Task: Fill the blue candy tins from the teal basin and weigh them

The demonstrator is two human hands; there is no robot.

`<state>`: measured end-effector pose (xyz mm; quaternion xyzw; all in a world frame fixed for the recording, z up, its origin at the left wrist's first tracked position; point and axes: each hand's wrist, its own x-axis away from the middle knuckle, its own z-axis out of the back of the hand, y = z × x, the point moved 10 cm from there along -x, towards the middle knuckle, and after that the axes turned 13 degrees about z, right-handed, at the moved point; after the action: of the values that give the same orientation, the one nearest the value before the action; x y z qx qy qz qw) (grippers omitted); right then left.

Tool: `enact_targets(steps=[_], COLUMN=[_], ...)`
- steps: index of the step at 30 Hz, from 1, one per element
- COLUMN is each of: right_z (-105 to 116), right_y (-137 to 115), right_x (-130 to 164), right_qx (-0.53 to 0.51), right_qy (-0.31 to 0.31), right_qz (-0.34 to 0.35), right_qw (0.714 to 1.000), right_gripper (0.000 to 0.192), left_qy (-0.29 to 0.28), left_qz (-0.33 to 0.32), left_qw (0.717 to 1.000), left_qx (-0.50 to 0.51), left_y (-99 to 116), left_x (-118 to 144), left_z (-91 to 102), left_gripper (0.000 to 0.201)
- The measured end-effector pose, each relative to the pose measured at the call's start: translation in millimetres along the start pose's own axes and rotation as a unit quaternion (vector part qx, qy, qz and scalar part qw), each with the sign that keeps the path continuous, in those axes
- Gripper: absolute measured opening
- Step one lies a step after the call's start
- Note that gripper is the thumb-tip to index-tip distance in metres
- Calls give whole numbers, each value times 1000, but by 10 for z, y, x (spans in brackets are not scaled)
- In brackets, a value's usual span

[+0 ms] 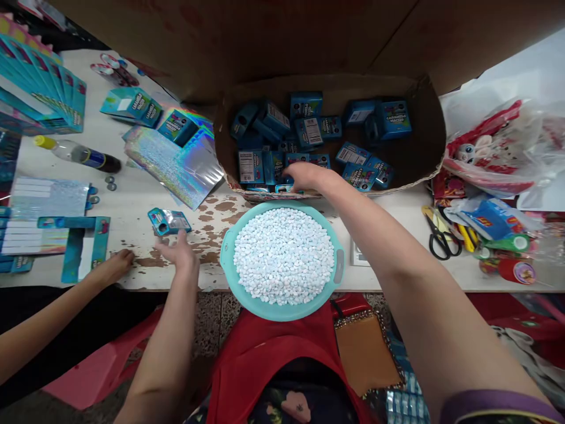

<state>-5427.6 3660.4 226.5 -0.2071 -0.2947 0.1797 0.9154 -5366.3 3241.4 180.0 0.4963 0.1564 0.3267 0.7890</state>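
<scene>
Cardboard fills the top of the view: a big open carton (424,147) lies on its side on the worn white table (132,206), its mouth toward the person, with many small blue boxes (309,132) heaped inside. Just in front of the carton, at the table's near edge and over the person's lap, sits a round teal basin (227,259) piled with small white candies (283,254).

The person's right hand (309,176) reaches past the far rim of the basin into the carton's mouth, palm down, fingers curled onto the nearest blue boxes at the front edge; whether it actually grips one cannot be told. The left hand (180,253) lies on the table to the left of the basin, open and loose, fingertips just beside a single blue box (169,222) that lies flat, apart from the heap.

Further left, another person's hand (115,263) rests on the table edge, fingers bent down. Holographic sheets (176,162) spread behind the single box, flat blue cartons (44,82) stack at the far left, and a bottle (77,153) lies on its side. To the right of the basin lie scissors (438,235).
</scene>
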Motion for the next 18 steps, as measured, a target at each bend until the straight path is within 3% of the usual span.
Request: enact_targets(steps=[3, 5, 7, 9, 14, 16, 18], right_z=[-105, -147, -146, -128, 74, 308, 528], right_y=[140, 241, 350, 444, 546, 532, 460], right_x=[8, 39, 63, 80, 281, 611, 1141], right_qx=[-80, -158, -223, -257, -264, -294, -334], right_qy=[-13, 12, 69, 124, 201, 281, 371], right_qz=[-10, -34, -67, -93, -101, -80, -46], right_qw=[997, 987, 970, 954, 938, 910, 865], right_gripper=[48, 36, 23, 13, 8, 14, 26], left_qy=[-32, -140, -312, -363, -324, -331, -339], left_qz=[-69, -127, -228, -269, -281, -283, -283], left_qw=[997, 981, 913, 868, 872, 867, 863], left_qx=[-22, -42, -130, -207, -235, -241, -245], left_y=[257, 458, 630, 664, 778, 808, 835], left_x=[589, 1115, 1785, 2197, 2349, 2355, 2371], left_z=[97, -44, -389, -586, -869, -981, -1066], left_gripper=[46, 42, 44, 48, 45, 41, 36])
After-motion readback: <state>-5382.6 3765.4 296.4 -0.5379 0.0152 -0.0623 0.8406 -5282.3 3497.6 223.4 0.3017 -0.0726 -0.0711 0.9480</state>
